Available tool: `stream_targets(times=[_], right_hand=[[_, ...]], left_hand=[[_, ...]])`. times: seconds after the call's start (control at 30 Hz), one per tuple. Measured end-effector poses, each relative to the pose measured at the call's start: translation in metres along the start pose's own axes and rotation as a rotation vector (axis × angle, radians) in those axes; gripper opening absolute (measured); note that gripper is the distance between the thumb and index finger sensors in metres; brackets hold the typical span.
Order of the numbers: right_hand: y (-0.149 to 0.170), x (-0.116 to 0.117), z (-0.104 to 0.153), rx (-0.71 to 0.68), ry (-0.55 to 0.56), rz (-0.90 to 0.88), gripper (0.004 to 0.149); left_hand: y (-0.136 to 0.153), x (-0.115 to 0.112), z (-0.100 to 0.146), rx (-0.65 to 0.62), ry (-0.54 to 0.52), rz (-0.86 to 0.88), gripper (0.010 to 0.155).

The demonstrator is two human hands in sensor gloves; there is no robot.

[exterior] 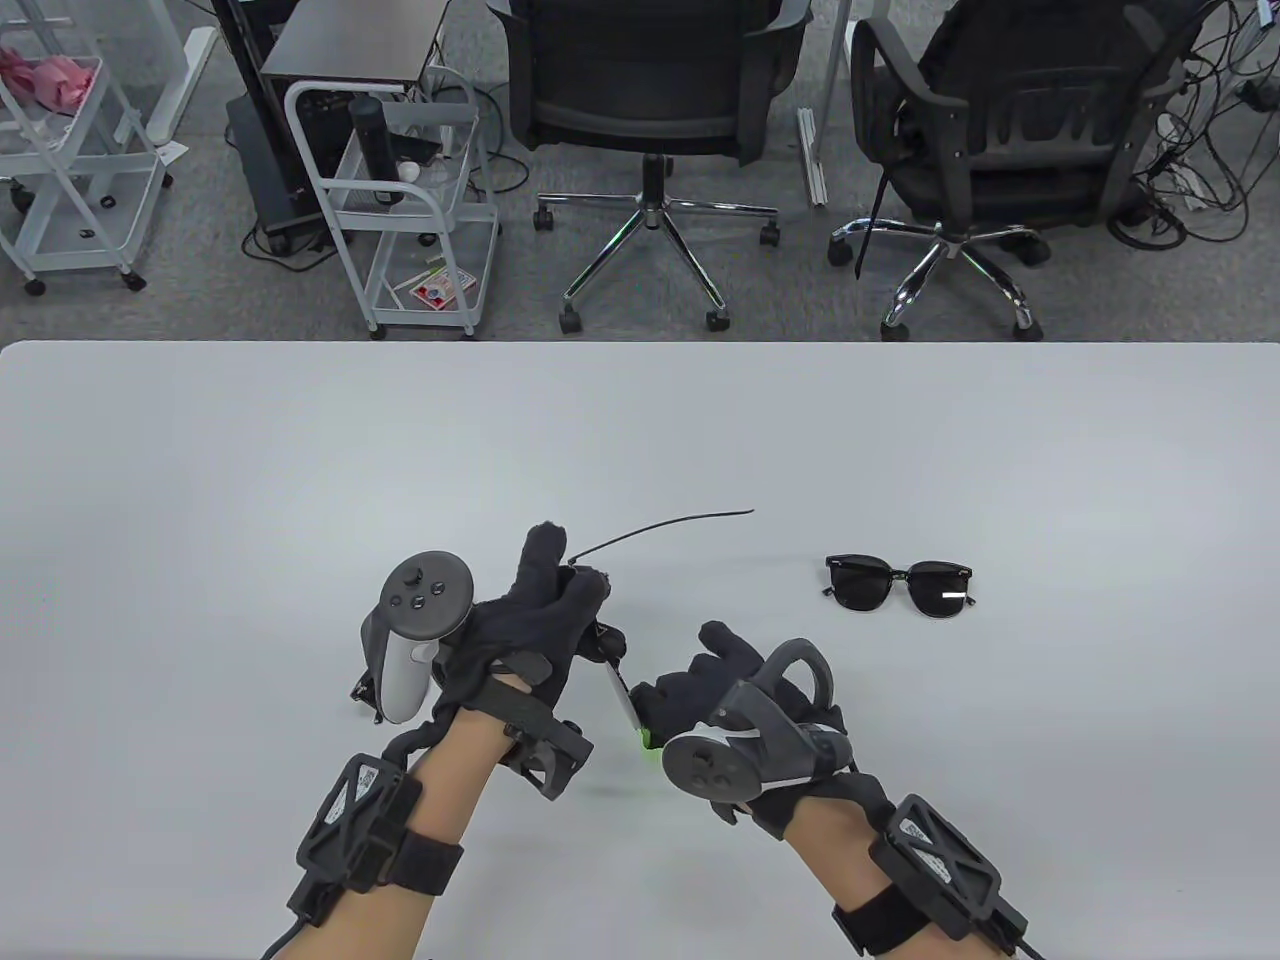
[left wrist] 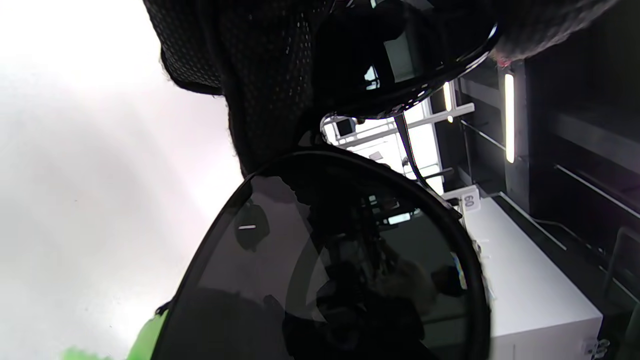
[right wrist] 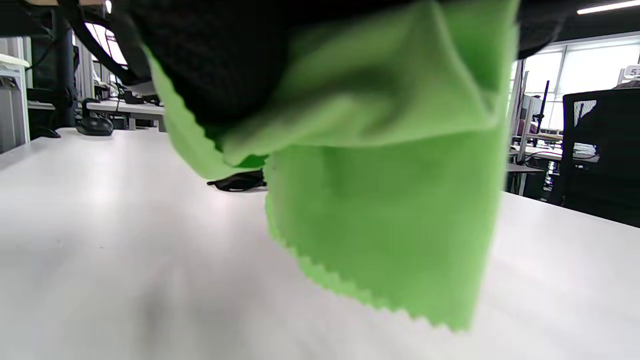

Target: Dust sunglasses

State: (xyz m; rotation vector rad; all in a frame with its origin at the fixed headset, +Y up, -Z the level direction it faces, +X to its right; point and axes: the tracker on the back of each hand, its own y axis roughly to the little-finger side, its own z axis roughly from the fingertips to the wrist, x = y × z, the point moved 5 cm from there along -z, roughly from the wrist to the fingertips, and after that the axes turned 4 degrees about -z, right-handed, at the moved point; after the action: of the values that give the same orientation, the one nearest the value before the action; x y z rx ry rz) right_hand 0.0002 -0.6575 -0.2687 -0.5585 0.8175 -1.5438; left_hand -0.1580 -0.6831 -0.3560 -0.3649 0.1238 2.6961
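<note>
My left hand holds a pair of black sunglasses above the table, seen edge-on, with one temple arm sticking out to the right. In the left wrist view its dark lens fills the frame below my gloved fingers. My right hand grips a green cloth right beside the held lens; the cloth hangs from my fingers in the right wrist view. A second pair of black sunglasses lies on the table to the right, apart from both hands.
The white table reaches to its far edge. Beyond it stand two black office chairs and white wire carts. The second pair also shows small in the right wrist view.
</note>
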Motion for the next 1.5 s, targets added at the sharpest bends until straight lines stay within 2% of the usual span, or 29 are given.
stream_targets(times=[0.07, 0.13, 0.23, 0.3, 0.37, 0.43, 0.6, 0.97, 1.03, 1.1, 1.17, 1.23, 1.43, 1.5], right_hand=[[0.001, -0.005, 0.001, -0.014, -0.001, 0.075, 0.045], [0.005, -0.008, 0.002, 0.0, 0.0, 0.099, 0.045], [0.013, -0.013, 0.004, 0.031, 0.021, 0.109, 0.045], [0.014, -0.014, 0.005, 0.036, 0.025, 0.138, 0.045], [0.013, -0.014, 0.005, 0.031, 0.024, 0.139, 0.045], [0.011, -0.013, 0.004, 0.026, 0.026, 0.149, 0.045], [0.015, -0.016, 0.001, 0.066, 0.047, 0.174, 0.045], [0.062, -0.009, 0.012, 0.208, -0.059, 0.337, 0.044], [0.074, -0.004, 0.016, 0.241, -0.098, 0.352, 0.044], [0.076, -0.004, 0.018, 0.242, -0.057, 0.268, 0.044], [0.07, -0.002, 0.017, 0.221, -0.074, 0.318, 0.044], [0.059, -0.004, 0.015, 0.162, -0.06, 0.437, 0.044], [0.004, -0.018, 0.001, 0.001, 0.119, 0.321, 0.045], [-0.002, -0.013, -0.002, -0.005, 0.078, 0.425, 0.045]], left_hand=[[0.005, -0.005, -0.002, 0.016, 0.033, 0.062, 0.098], [0.008, -0.015, -0.003, 0.031, 0.111, 0.103, 0.102], [0.012, -0.045, -0.005, 0.042, 0.325, 0.017, 0.116], [0.011, -0.064, -0.003, 0.03, 0.464, -0.057, 0.117], [0.005, -0.069, -0.002, 0.016, 0.409, -0.083, 0.111], [0.0, -0.061, -0.004, 0.004, 0.245, -0.151, 0.099], [0.001, -0.049, -0.005, 0.037, 0.194, -0.12, 0.099], [0.011, -0.01, -0.009, 0.069, 0.076, -0.137, 0.098], [0.014, -0.004, -0.011, 0.08, 0.069, -0.137, 0.095], [0.019, -0.005, -0.012, 0.099, 0.093, -0.119, 0.095], [0.021, -0.009, -0.012, 0.108, 0.1, -0.109, 0.095], [0.023, -0.011, -0.013, 0.111, 0.119, -0.116, 0.094], [0.013, -0.048, -0.01, 0.075, 0.266, 0.032, 0.095], [0.011, -0.046, -0.011, 0.063, 0.246, -0.037, 0.095]])
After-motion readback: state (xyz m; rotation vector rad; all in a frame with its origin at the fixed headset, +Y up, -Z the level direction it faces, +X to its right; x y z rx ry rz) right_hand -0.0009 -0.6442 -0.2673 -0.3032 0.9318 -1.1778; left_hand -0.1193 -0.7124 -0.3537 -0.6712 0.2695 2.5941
